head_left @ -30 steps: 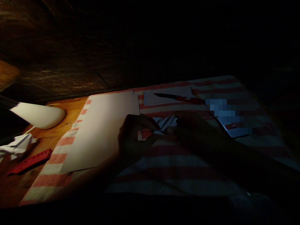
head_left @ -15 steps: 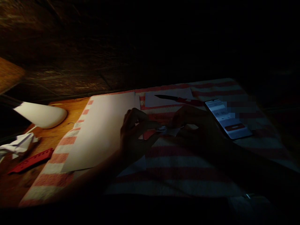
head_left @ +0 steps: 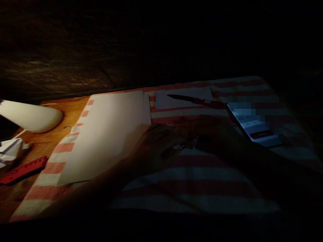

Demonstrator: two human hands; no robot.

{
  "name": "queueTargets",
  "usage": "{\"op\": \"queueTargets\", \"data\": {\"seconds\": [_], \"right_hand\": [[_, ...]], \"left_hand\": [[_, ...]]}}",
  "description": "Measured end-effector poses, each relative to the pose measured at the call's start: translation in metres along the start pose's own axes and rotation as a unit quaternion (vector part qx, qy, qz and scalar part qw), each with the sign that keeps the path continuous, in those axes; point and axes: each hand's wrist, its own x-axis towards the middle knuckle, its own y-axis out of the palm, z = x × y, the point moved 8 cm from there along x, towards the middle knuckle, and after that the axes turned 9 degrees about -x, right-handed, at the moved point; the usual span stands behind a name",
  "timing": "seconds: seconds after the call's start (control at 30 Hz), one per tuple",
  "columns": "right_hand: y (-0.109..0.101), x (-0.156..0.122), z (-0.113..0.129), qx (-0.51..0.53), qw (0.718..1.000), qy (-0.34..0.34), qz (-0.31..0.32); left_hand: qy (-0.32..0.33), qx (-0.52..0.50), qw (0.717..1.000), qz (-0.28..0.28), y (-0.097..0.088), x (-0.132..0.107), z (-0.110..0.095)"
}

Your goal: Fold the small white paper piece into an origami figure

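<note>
Small paper (head_left: 193,143): at the fingertips, between both hands; only pale corners show, full shape lost in the dark.
Left hand (head_left: 158,148): fingers curled inward, seemingly pinching the small paper at its near-left edge.
Right hand (head_left: 214,132): meets the paper's other side; too dark to tell whether its fingers pinch or only touch.
Done: angled pale edges suggest some creasing; how much, cannot tell. A folded paper (head_left: 11,149) lies well left of the fingers, on the table (head_left: 70,106), looking like a finished or set-aside piece.
Left over: small paper not yet put down, so work on it seems unfinished. Large sheet (head_left: 106,134), just left of the fingers, lies flat, apparently unused; pale slip (head_left: 168,102), beyond them, also flat.
Knife (head_left: 204,101): beyond the fingers, blade over the slip, unheld.
Phone (head_left: 259,131): right of the fingers, screen lit, partly blurred out.
Striped cloth (head_left: 191,173): beneath and nearer than the fingers.
Red notched piece (head_left: 25,169): well left of the fingers, untouched.
</note>
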Motion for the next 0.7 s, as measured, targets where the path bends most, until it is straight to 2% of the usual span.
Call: {"op": "queueTargets", "data": {"seconds": [0.27, 0.53, 0.7], "right_hand": [[0.002, -0.002, -0.001, -0.049, 0.999, -0.008, -0.007], [0.001, 0.000, 0.004, -0.050, 0.999, -0.014, 0.000], [-0.006, -0.005, 0.010, -0.078, 0.997, -0.015, 0.015]], "left_hand": [[0.062, 0.117, 0.990, 0.050, 0.005, 0.005, -0.008], [0.062, 0.116, 0.991, -0.019, 0.011, 0.011, -0.010], [0.047, 0.134, 0.990, 0.003, 0.017, 0.011, -0.009]]}}
